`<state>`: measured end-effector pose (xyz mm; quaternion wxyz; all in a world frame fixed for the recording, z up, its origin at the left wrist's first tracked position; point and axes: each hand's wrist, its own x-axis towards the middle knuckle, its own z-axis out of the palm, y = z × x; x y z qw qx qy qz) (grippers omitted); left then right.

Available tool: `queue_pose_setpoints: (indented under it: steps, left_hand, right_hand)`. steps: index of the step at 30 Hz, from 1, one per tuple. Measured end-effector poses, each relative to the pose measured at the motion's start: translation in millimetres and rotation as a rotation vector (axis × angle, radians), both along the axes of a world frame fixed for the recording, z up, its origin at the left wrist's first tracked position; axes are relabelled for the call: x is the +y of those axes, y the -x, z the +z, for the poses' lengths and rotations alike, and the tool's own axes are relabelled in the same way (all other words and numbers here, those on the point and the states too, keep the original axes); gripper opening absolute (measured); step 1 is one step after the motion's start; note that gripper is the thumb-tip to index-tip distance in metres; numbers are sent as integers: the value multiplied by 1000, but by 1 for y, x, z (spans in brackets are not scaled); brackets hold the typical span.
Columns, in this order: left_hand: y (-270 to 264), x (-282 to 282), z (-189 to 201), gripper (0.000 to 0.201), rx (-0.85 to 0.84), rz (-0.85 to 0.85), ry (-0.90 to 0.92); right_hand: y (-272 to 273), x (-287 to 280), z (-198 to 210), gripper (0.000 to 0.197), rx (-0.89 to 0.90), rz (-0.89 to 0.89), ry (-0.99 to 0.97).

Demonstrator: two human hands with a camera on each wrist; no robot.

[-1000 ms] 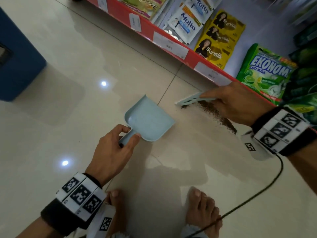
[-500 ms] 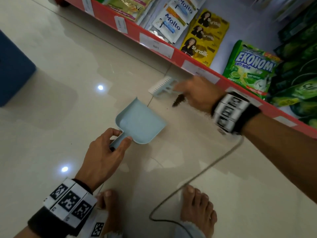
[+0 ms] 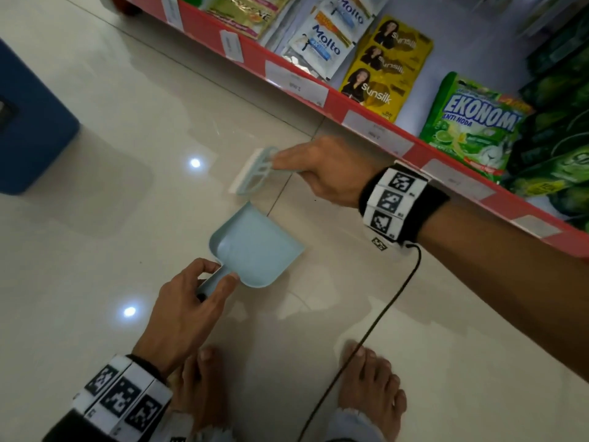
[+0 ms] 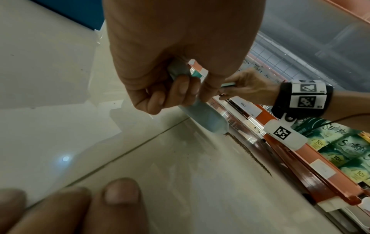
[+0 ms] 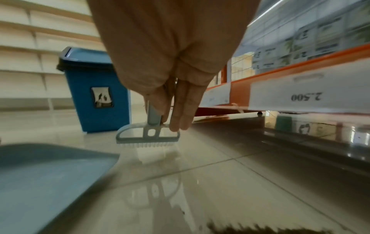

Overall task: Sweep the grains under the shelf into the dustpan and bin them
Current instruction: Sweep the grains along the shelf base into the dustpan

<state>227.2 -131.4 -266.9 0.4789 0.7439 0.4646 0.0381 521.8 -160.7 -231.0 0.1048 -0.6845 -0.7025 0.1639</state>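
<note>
The red shelf (image 3: pixel 334 103) ran above the floor (image 3: pixel 111 122), the blue bin (image 3: pixel 28 129) well apart. The left hand (image 3: pixel 188 314) still gripped the dustpan (image 3: pixel 255 247) handle. The right hand (image 3: pixel 331 170), curled round the brush (image 3: pixel 255 172), had carried it leftward past the dustpan's mouth, off the grains (image 4: pixel 248 152) lying along the shelf's base.

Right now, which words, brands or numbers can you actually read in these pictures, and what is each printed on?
"Molto": white sachets on the shelf.
"sunsilk": yellow sachets.
"EKONOMI ANTI NODA": green bag.
"Sunlight" and "10x": green packs, left wrist view.
"2.500": white price tag, seen upside down in the right wrist view.
Other price tags along the red shelf edge are too blurred to read.
The sticker on the blue bin shows no legible words.
</note>
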Motion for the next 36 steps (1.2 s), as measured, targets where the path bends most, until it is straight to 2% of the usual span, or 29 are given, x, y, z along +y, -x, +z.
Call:
queue_pose_setpoints:
  steps: [3, 7, 9, 11, 13, 16, 21, 24, 27, 31, 34, 36]
  left_hand:
    - [9, -1, -3, 14, 8, 10, 18]
    - [14, -1, -7, 11, 5, 36, 23]
    - [10, 0, -8, 11, 3, 33, 27]
    - [3, 1, -9, 13, 1, 7, 23]
    - [-7, 1, -9, 14, -1, -28, 11]
    - [-21, 1, -8, 13, -19, -51, 12]
    - [-38, 0, -5, 12, -65, -73, 42]
    - [-42, -1, -6, 13, -66, -82, 56]
    - [-45, -3, -8, 15, -60, -81, 68]
    - [-51, -3, -10, 16, -53, -67, 98]
    - [-54, -7, -11, 19, -55, -93, 106]
    - [-53, -7, -12, 21, -57, -91, 107]
  right_hand:
    - [-4, -23, -4, 48, -63, 68, 76]
    - [-37, -89, 7, 61, -79, 18, 92]
    - [-52, -117, 16, 59, -78, -68, 150]
    - [-57, -131, 25, 47, -11, -159, 126]
    - [-55, -131, 29, 36, 40, -233, -19]
    - [-46, -113, 21, 34, -91, -326, -172]
    - [-38, -84, -9, 47, -301, -516, 146]
    - [-40, -97, -11, 50, -261, -540, 225]
    - [-29, -128, -2, 40, -226, -467, 301]
    - [-3, -165, 15, 43, -116, -474, 287]
    - [-2, -178, 22, 43, -151, -587, 128]
    - [-11, -171, 19, 42, -228, -645, 96]
